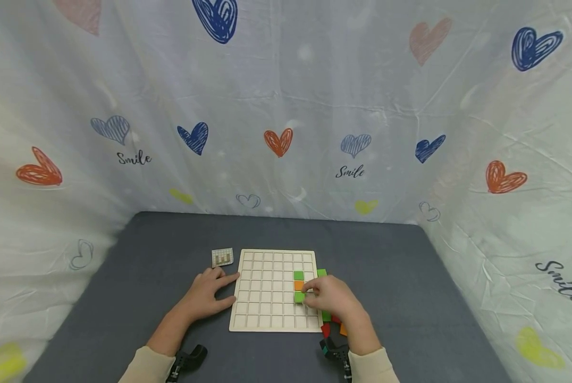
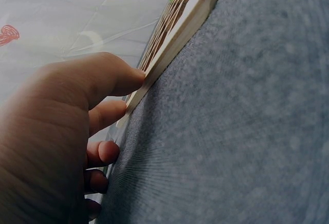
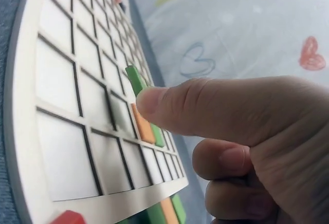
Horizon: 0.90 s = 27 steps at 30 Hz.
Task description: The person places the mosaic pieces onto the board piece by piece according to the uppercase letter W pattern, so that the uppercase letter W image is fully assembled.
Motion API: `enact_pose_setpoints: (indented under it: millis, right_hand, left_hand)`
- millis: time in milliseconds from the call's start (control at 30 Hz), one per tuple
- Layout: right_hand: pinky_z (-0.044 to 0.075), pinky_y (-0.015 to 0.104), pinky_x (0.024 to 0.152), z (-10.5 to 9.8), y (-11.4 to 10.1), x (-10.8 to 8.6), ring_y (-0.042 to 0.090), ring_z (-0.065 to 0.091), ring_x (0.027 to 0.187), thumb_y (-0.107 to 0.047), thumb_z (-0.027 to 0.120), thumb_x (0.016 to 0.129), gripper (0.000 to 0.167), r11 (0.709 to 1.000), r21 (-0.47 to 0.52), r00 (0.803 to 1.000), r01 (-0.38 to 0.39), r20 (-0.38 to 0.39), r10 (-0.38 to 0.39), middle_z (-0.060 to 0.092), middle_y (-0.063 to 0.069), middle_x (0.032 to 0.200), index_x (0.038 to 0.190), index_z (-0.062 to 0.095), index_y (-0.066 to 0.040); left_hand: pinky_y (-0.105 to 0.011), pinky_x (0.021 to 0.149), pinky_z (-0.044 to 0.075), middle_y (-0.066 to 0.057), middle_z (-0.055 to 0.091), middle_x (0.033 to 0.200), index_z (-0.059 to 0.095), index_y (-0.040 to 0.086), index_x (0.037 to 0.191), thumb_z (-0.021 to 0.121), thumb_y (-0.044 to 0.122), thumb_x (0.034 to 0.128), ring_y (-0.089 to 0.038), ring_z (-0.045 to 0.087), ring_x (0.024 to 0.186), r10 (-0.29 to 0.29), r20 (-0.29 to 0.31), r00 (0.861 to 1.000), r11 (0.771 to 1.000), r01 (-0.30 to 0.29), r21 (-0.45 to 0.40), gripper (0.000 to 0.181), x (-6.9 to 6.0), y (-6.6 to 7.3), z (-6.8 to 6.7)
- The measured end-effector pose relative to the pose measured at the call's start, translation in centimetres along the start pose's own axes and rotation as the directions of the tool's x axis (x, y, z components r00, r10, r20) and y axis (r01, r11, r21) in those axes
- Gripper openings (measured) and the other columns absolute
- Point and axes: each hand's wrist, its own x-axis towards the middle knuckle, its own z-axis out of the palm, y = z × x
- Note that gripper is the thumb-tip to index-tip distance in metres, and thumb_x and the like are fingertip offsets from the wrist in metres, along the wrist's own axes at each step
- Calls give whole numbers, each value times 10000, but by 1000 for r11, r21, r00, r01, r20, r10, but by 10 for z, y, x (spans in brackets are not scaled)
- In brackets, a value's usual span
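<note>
The right hand [image 1: 334,298] pinches a tilted green square tile [image 1: 299,298] towards the right edge of a pale wooden grid board [image 1: 271,329], just frontward of an orange square tile [image 1: 299,285]. The left hand [image 1: 202,298], farther off, touches the board's left edge, fingers spread.

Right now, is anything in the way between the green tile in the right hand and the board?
Nothing visible. The right hand pinches the green tile right at the board, beside the orange tile, and no other piece shows between. Whether the tile already touches the board, I can't tell.
</note>
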Motion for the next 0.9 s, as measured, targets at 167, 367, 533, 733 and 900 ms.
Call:
enact_pose_setpoints:
  millis: [167,367,533,733,900]
  right_hand:
    - [353,284,541,7,6,4,99,436,588,-212,831,828,215,999,-24,1000,-25,-2,25,622,-124,725,1040,826,-178]
    - [364,284,559,9,7,5,109,453,636,-223,845,824,202,998,-56,999,-30,-37,28,594,-90,717,1021,822,-181]
    - [369,289,559,9,3,4,109,447,622,-204,820,855,110,998,-63,998,-27,-59,23,608,-101,723,964,825,-202]
    - [451,294,594,11,2,4,75,532,672,-190,819,864,72,997,-74,996,-15,-85,9,725,-84,881,931,835,-211]
    - [438,292,575,11,3,3,71,516,632,-245,818,881,68,999,-37,996,-21,-83,18,684,-123,803,943,835,-225]
  left_hand:
    - [-368,736,245,92,422,963,653,190,1425,727,470,931,-96,270,801,-1,-4,1000,1000,1,1,572,0,0,0]
    - [-368,736,247,92,422,962,655,192,1423,724,474,932,-94,269,800,-2,-5,1000,1000,2,3,570,0,0,1]
    - [-370,737,245,93,419,960,654,194,1425,721,466,937,-97,268,798,-7,-3,1000,1000,7,3,563,0,0,0]
    - [-376,736,243,85,431,968,646,193,1432,718,460,941,-105,278,805,-11,4,1000,1000,11,-3,564,0,1,-1]
    - [-379,743,242,89,442,983,639,195,1439,712,456,949,-103,285,814,-11,15,1000,1000,12,-16,560,0,1,-2]
